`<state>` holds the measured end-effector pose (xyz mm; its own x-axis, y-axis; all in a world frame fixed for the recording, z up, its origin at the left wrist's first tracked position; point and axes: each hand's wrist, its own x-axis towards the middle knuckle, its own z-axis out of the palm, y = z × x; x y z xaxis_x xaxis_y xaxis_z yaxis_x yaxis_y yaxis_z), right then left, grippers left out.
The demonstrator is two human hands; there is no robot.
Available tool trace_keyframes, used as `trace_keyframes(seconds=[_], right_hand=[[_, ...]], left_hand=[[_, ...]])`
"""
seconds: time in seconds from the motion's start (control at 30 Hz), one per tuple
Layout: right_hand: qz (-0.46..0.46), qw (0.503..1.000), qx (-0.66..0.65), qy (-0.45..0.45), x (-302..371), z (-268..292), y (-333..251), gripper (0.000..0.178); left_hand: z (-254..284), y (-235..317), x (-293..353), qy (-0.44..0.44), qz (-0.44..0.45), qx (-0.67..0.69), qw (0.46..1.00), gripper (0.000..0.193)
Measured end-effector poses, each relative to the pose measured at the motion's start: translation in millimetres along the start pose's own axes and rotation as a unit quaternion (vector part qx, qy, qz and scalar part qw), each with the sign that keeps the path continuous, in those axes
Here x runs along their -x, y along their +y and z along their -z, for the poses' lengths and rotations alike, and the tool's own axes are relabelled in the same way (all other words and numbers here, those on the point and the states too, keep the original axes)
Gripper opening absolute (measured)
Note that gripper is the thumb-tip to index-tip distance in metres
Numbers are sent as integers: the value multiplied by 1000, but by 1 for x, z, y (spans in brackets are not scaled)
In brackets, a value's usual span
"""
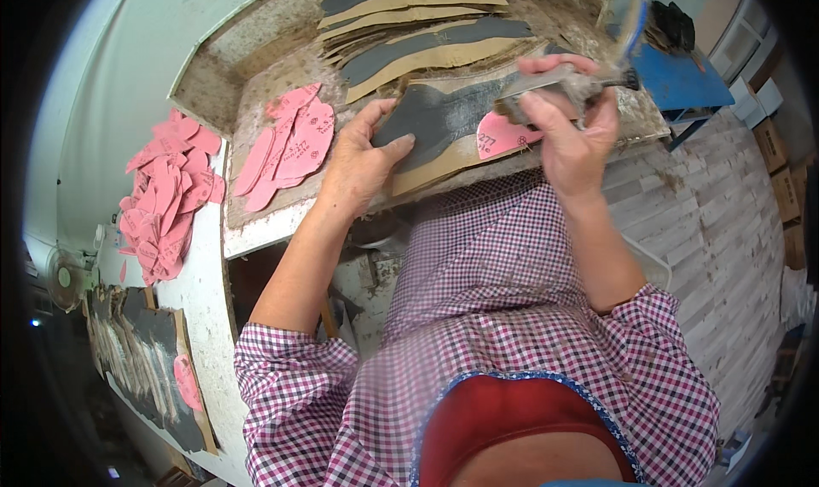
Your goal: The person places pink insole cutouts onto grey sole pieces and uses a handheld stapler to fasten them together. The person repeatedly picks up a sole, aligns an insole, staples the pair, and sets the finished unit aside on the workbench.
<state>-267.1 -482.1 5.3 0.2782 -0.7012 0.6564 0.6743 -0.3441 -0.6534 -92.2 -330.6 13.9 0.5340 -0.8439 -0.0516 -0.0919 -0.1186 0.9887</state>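
A tan-backed dark grey sheet lies at the front of the worktable, its middle whitish. My left hand holds its left end, thumb on top and index finger at the edge. Above the sheet's right part, my right hand is closed around a grimy metal spray gun with a hose rising from it. A pink printed insole piece lies on the sheet below the gun, its right end hidden by my hand. Left of my left hand, several pink insole pieces lie overlapping.
More grey-and-tan sheets are stacked behind. A loose heap of pink pieces covers part of the white surface at left, with more dark sheets below it. At right stand a blue table and cardboard boxes.
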Motion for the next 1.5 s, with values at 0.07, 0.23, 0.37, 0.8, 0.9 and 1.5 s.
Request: trace_keyframes(seconds=[0.07,0.23,0.37,0.8,0.9,1.5], right_hand=[[17,1000,9,24,-8,25,-2,45],[84,994,-25,64,-29,58,-26,42],[116,991,-45,55,-38,68,-50,40],[14,998,-40,-55,-7,48,-43,47],[-27,998,-38,-36,2,24,-28,46],[54,985,143,85,-43,97,-10,38]], left_hand=[[-3,-2,-1,7,-7,7,1000,44],[-2,15,-11,54,-114,-38,991,34],[-4,59,-36,72,-339,-117,931,34],[-10,-5,2,-28,-502,-496,708,33],[-14,-3,1,-13,-518,-475,712,32],[-13,-14,3,-9,-533,-481,697,28]])
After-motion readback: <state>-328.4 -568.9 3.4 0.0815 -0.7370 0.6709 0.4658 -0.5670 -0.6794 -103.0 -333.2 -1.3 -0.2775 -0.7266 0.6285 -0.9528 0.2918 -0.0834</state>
